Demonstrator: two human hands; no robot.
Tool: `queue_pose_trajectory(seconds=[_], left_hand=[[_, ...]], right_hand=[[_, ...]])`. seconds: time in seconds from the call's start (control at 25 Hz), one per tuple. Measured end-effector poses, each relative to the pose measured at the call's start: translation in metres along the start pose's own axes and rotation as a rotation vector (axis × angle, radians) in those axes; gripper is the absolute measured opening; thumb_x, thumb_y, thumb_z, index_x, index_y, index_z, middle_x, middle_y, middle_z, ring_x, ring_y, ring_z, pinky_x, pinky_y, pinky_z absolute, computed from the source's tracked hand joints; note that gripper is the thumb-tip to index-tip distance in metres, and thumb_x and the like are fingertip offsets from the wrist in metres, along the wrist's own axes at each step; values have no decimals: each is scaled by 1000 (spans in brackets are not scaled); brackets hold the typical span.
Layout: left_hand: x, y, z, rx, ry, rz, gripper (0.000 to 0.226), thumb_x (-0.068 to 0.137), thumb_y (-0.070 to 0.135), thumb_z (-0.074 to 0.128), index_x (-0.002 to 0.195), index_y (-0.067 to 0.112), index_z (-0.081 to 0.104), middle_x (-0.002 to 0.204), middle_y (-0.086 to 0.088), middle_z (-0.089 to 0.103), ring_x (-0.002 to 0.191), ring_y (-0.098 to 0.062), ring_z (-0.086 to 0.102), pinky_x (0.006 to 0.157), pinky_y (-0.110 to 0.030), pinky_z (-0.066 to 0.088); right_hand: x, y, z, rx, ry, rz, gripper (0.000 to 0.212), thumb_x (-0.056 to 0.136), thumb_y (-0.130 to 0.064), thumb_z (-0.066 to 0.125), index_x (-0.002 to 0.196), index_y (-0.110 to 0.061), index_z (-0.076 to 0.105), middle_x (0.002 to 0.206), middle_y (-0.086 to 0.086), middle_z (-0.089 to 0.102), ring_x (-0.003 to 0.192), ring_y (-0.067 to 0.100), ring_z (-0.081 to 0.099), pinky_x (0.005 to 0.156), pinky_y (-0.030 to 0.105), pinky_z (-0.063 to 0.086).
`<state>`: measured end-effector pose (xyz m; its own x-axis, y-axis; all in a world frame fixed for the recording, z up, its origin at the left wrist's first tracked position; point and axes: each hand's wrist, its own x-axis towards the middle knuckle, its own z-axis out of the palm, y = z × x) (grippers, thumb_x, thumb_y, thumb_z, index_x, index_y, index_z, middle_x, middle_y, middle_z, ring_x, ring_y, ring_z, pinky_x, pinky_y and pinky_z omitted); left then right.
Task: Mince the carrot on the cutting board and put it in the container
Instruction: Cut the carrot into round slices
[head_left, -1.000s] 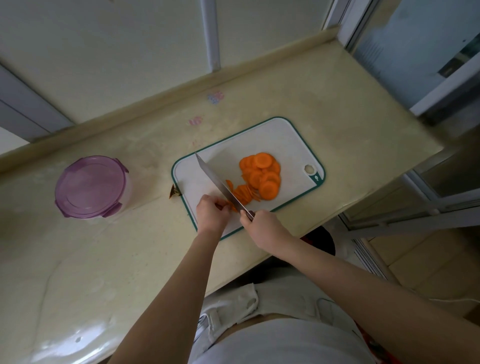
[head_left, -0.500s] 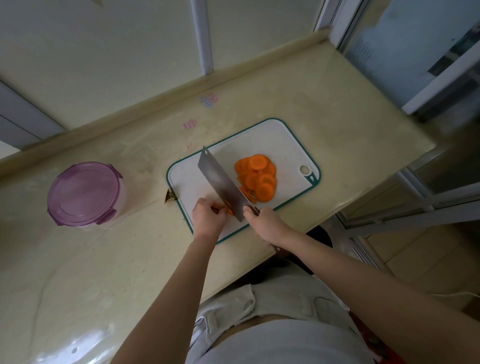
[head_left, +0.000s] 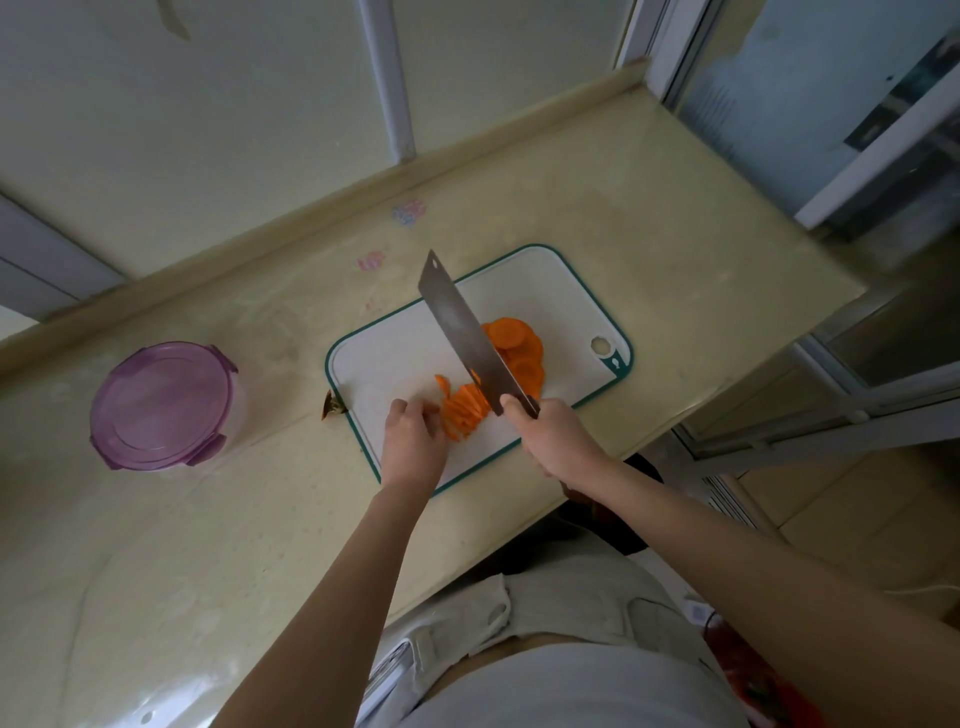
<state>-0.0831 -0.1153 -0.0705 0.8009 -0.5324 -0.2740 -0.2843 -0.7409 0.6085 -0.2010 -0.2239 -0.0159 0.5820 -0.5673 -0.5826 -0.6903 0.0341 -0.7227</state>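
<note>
A white cutting board (head_left: 395, 364) with a green rim lies slantwise on the pale yellow counter (head_left: 260, 519), a little right of the middle of the frame. Its hanging hole is at its right end.

The carrot is on the board, already cut into rounds and not yet minced. A loose pile of rounds (head_left: 522, 348) sits near the board's middle. A short fanned row of slices (head_left: 462, 410) lies toward its lower edge.

The right hand (head_left: 558, 441) is at the board's lower right edge, its fingers wrapped tightly round the handle of a knife (head_left: 462, 332). The wide blade slants from that hand toward the upper left of the frame, its broad side facing the camera. It covers part of the pile and of the row, and its tip reaches past the board's far edge.

The left hand (head_left: 413, 441) is over the lower left part of the board. Its fingers are curled, with the tips just beside the fanned row. Whether they touch the slices or hold one cannot be told.

The container (head_left: 161, 405), round with a purple lid clipped on, stands on the counter at the left of the frame, well apart from the board. A small brown scrap (head_left: 332, 405) lies on the counter against the board's left edge.
</note>
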Motion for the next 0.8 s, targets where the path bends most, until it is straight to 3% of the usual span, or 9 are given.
queue_pose_trajectory(seconds=[0.24, 0.44, 0.56, 0.68, 0.8], left_hand=[[17, 16, -1, 193, -6, 300, 28, 92, 6, 46, 116, 10, 61, 115, -7, 53, 106, -23, 46, 93, -30, 38], [29, 31, 3, 364, -97, 385, 32, 98, 19, 40, 126, 20, 55, 130, -7, 46, 121, -24, 37, 102, -32, 30], [30, 37, 5, 356, -106, 523, 27, 96, 16, 45, 119, 19, 59, 124, -4, 52, 118, -24, 43, 99, -33, 32], [27, 30, 10, 391, -169, 847, 22, 84, 5, 62, 105, 11, 67, 111, -7, 64, 110, -29, 57, 96, -38, 42], [21, 14, 8, 424, -216, 902, 26, 89, 16, 48, 102, 8, 68, 105, -8, 66, 99, -26, 62, 88, -36, 51]], right_hand=[[10, 8, -20, -154, -27, 24, 41, 97, -38, 47, 66, -12, 42, 54, 1, 39, 45, 14, 39, 45, 24, 31], [17, 2, -28, -221, 65, -17, 46, 98, -34, 47, 57, -15, 39, 54, -1, 41, 47, 11, 41, 39, 13, 29], [19, 0, -31, -205, 80, -30, 45, 98, -33, 47, 58, -15, 39, 53, -1, 41, 47, 12, 41, 40, 13, 31], [18, 5, -31, -99, 85, 27, 46, 97, -36, 48, 57, -16, 38, 51, -1, 38, 43, 13, 39, 42, 20, 31], [16, 8, -30, -21, 79, 60, 45, 96, -37, 49, 58, -16, 38, 48, -2, 37, 39, 11, 36, 39, 20, 30]])
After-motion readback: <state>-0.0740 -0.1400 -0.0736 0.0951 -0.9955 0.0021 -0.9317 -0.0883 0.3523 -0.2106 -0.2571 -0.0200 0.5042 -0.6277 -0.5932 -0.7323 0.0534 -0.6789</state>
